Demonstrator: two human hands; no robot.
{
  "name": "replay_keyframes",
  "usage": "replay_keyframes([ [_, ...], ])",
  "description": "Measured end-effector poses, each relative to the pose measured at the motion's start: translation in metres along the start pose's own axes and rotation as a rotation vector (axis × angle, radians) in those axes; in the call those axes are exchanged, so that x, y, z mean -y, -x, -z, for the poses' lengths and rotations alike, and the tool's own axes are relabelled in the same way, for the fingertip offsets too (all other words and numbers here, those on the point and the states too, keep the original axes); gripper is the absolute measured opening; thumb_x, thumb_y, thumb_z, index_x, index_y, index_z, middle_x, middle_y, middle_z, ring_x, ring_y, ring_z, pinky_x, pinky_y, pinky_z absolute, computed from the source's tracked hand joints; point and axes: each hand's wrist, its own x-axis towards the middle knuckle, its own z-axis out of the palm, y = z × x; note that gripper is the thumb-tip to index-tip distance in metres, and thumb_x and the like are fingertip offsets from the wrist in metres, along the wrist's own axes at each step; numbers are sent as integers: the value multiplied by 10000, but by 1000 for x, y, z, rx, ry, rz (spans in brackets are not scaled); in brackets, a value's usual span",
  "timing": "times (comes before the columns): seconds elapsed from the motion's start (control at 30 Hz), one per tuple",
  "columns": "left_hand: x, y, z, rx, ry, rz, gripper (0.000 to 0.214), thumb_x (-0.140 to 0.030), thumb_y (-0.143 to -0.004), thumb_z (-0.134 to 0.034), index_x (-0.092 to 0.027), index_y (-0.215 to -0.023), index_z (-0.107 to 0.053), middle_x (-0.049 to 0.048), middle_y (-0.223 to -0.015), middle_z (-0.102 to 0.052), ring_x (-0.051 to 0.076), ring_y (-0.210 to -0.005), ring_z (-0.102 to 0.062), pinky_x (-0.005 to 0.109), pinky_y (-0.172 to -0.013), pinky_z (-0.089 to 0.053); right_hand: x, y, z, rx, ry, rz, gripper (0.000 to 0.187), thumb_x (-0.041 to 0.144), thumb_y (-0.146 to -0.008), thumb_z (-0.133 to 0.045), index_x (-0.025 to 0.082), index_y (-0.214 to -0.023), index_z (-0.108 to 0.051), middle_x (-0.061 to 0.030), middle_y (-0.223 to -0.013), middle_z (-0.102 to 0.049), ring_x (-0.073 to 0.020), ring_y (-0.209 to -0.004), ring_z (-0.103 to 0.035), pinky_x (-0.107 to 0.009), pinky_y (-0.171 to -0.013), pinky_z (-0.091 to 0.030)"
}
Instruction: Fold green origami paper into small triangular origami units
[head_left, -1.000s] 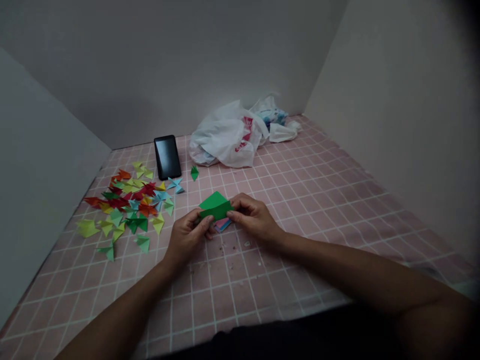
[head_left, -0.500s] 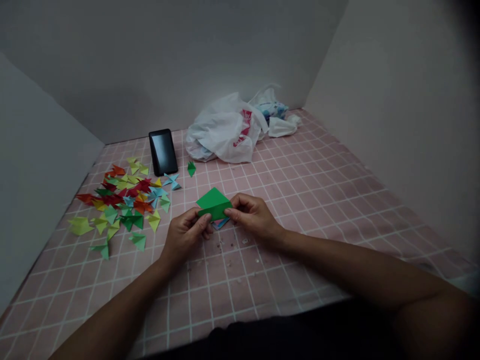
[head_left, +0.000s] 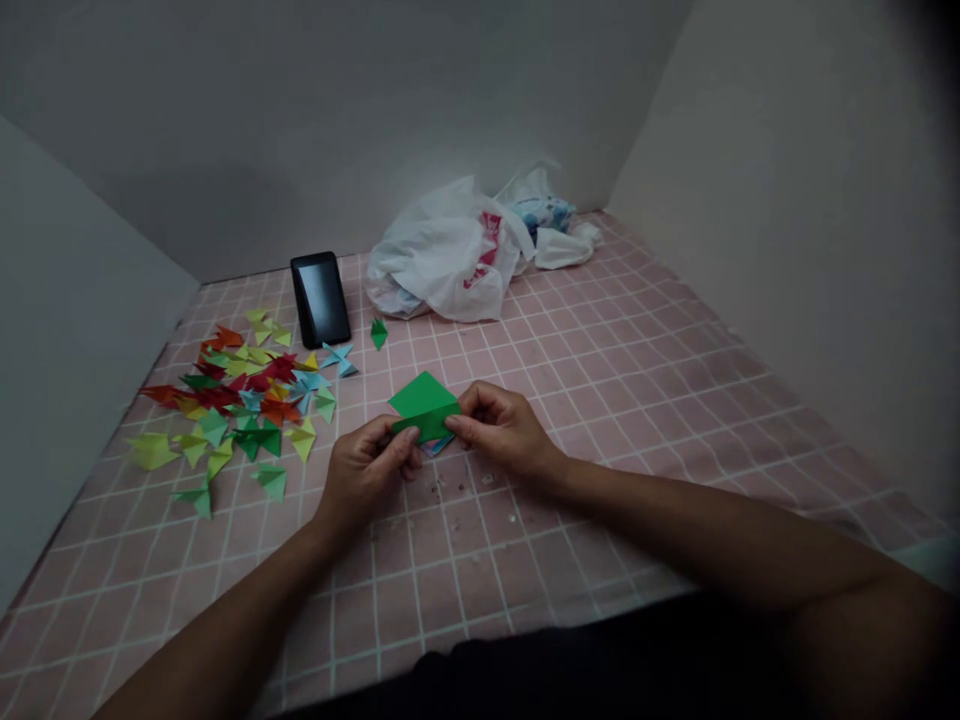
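A folded strip of green paper (head_left: pixel 426 423) is stretched between my two hands. My left hand (head_left: pixel 373 462) pinches its left end with the thumb on the near face. At the other end, my right hand (head_left: pixel 504 432) pinches it between thumb and curled fingers. Just behind the strip shows a flat green paper sheet (head_left: pixel 424 391) with its corner pointing away from me; whether it lies apart beneath is partly hidden. Below the strip, a bit of blue and pink paper (head_left: pixel 437 447) peeks out on the table.
Several folded paper pieces (head_left: pixel 255 436) in many colours lie to the left. A black phone (head_left: pixel 322 300) leans behind them, beside a small green folded piece (head_left: pixel 379 333). A white plastic bag (head_left: pixel 442 250) rests by the back wall. Pink checked cloth (head_left: pixel 600 390) covers the table.
The whole view has shifted slightly, so things sit a little further left and higher. Both hands keep the same pinch on the green paper.
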Motion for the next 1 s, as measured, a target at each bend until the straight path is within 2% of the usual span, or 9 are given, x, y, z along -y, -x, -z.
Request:
replay_keyframes([
  [0.13,1,1,0,-14,5,-12,181,-266,-850,-647,-178,-692,-645,-37,-551,-634,89,-459,-573,188,-469,-448,0,-1,-1,25,-174,-36,280,263,-746,-752,220,-863,-502,81,-654,-558,-84,-515,-547,-228,-506,-436],
  [0.23,1,1,1,-28,-21,-27,170,-261,-855,-645,-177,-708,-655,-37,-552,-637,87,-461,-576,184,-475,-456,1,-1,-2,54,-203,-59,285,256,-756,-738,217,-963,-547,72,-679,-573,-87,-524,-563,-235,-513,-471],
  [0.37,0,1,2,-37,-56,-45,154,-257,-851,-644,-175,-722,-658,-40,-545,-636,85,-453,-572,180,-462,-451,1,-1,-1,90,-187,-84,205,278,-768,-726,192,-907,-602,24,-755,-625,-95,-580,-591,-250,-547,-504],
  [0.5,-1,2,1,-40,-77,-50,167,-252,-856,-638,-174,-709,-650,-44,-535,-625,82,-447,-562,178,-458,-441,0,-1,-1,99,-187,-95,214,293,-761,-738,182,-911,-634,3,-787,-654,-100,-618,-585,-251,-570,-491],
  [0.67,-1,3,1,-20,-64,-45,190,-254,-864,-635,-176,-690,-639,-42,-535,-615,84,-459,-555,185,-469,-425,-1,0,1,109,-128,-106,178,309,-785,-724,177,-803,-605,33,-666,-588,-86,-566,-515,-246,-558,-436],
  [0.8,-2,3,3,9,-84,-45,211,-268,-873,-633,-173,-686,-640,-34,-562,-618,89,-496,-550,195,-497,-409,0,1,1,106,-96,-114,188,328,-795,-704,178,-789,-591,46,-616,-548,-84,-541,-481,-245,-545,-396],
  [1.0,0,1,2,7,-22,-4,168,-307,-782,-730,-167,-708,-673,-27,-641,-599,100,-590,-526,206,-555,-400,2,3,-1,123,-40,-100,185,331,-789,-688,179,-770,-583,55,-599,-535,-85,-536,-467,-242,-539,-367],
])
